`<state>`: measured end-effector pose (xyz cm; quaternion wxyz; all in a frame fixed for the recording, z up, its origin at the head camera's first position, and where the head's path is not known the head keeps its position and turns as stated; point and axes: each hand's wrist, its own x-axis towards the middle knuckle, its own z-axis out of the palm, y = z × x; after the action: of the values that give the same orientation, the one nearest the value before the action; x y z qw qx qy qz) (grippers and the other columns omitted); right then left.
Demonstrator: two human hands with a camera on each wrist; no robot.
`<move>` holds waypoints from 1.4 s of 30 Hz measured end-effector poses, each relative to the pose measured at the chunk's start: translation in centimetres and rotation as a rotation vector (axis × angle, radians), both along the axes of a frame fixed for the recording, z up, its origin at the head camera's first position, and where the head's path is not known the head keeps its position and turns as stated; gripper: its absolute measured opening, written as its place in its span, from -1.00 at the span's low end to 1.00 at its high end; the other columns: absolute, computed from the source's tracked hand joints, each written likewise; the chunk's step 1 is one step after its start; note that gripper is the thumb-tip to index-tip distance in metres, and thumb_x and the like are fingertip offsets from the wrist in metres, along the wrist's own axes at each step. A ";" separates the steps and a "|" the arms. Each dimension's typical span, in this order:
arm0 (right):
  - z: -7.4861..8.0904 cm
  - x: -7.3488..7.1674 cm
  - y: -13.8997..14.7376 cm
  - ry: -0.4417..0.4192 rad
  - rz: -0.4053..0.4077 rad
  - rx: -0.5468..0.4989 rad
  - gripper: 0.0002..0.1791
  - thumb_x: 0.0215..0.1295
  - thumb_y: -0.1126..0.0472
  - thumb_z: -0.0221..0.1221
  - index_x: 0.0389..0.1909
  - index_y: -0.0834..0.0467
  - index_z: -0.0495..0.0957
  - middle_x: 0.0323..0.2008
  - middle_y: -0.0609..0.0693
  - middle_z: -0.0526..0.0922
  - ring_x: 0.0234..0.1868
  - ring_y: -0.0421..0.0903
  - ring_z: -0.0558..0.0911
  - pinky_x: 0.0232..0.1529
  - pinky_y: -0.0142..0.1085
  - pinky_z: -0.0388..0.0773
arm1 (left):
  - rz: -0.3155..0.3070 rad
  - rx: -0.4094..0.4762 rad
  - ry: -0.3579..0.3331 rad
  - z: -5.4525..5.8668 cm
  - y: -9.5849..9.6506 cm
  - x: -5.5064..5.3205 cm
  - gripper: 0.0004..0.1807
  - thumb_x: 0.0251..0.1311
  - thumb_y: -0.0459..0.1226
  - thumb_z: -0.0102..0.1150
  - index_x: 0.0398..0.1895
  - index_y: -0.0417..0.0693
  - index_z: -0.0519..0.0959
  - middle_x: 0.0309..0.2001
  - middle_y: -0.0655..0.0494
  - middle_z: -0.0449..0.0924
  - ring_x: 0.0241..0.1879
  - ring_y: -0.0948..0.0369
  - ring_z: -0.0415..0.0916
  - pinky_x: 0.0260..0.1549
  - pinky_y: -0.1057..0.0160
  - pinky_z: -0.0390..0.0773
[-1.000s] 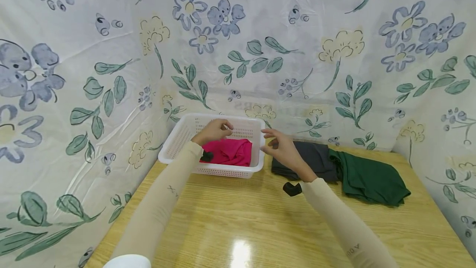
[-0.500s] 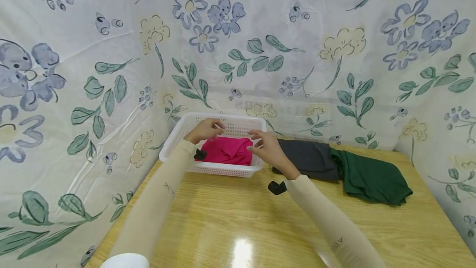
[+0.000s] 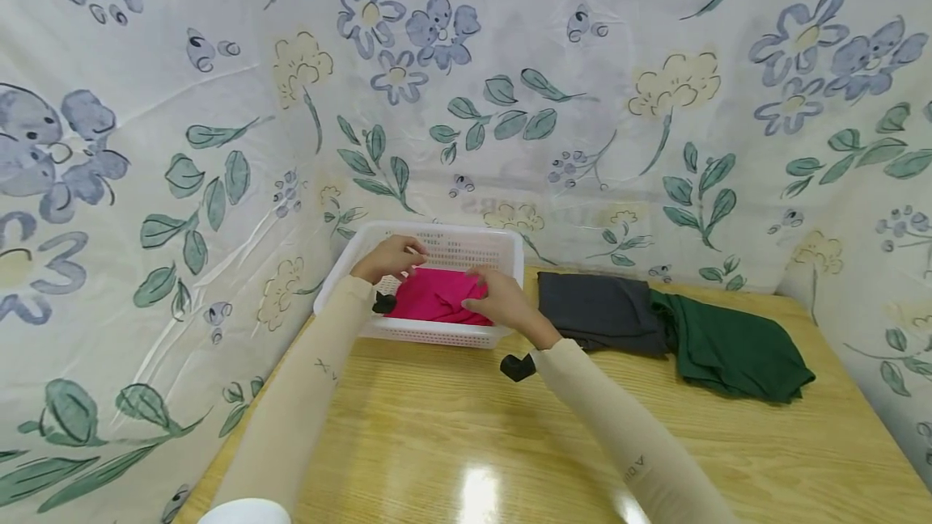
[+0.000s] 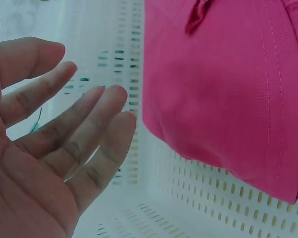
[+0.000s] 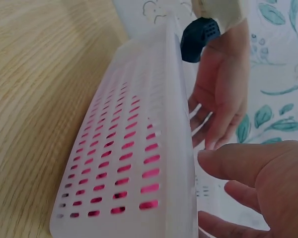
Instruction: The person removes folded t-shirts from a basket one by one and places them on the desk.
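Observation:
A folded pink cloth (image 3: 440,295) lies inside a white perforated plastic basket (image 3: 429,335) near the back wall. Over the basket's left part hovers my left hand (image 3: 389,258), its fingers relaxed and slightly bent. In the left wrist view that hand (image 4: 54,129) shows a bare palm beside the pink cloth (image 4: 213,94), with a gap between them. My right hand (image 3: 502,303) is over the basket's right side, fingers loosely bent and holding nothing. The right wrist view shows the right hand (image 5: 258,188) close to the basket rim (image 5: 181,148), opposite the left hand.
Right of the basket a folded dark grey cloth (image 3: 600,310) lies on the wooden table (image 3: 451,419). A dark green cloth (image 3: 731,350) lies against its right end. Floral sheeting (image 3: 466,128) hangs behind and at both sides of the table.
My right hand has moved left, from beside the grey cloth to over the basket's right side. My left hand has shifted slightly left. The pink cloth stays in the basket.

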<state>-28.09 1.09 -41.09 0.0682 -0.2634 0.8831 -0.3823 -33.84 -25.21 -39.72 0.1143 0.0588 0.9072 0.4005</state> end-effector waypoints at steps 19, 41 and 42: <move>-0.1 -0.5 -2.7 -0.106 -0.056 0.211 -0.31 0.40 0.14 0.32 0.44 0.30 0.34 0.15 0.20 0.63 0.20 0.11 0.58 0.21 -0.04 0.53 | 0.028 -0.106 -0.159 -0.7 -1.3 0.0 -0.65 0.48 -0.24 0.08 0.17 -0.30 0.50 0.08 -0.17 0.46 -0.03 -0.06 0.42 -0.06 -0.03 0.66; -2.6 -2.1 -3.3 -0.571 -0.253 -0.258 -0.41 0.32 0.20 0.31 0.25 0.37 0.32 0.10 0.18 0.44 -0.05 0.00 0.43 -0.09 -0.25 0.45 | -0.004 -0.064 -0.307 -2.4 -1.5 0.0 -0.69 0.46 -0.26 0.14 0.15 -0.24 0.49 -0.26 0.02 0.34 -0.39 0.19 0.25 -0.30 0.18 0.54; -2.6 -2.2 -3.2 -0.607 -0.263 -0.320 -0.46 0.33 0.22 0.30 0.19 0.36 0.32 0.07 0.15 0.42 -0.10 -0.03 0.42 -0.15 -0.28 0.44 | -0.002 -0.055 -0.311 -2.4 -1.6 0.0 -0.70 0.45 -0.27 0.15 0.13 -0.25 0.49 -0.26 0.03 0.35 -0.40 0.20 0.25 -0.31 0.19 0.53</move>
<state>-30.33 -2.14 -43.68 0.2352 -0.0298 0.7780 -0.5819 -33.87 -26.80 -42.14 0.2555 -0.0061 0.8891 0.3798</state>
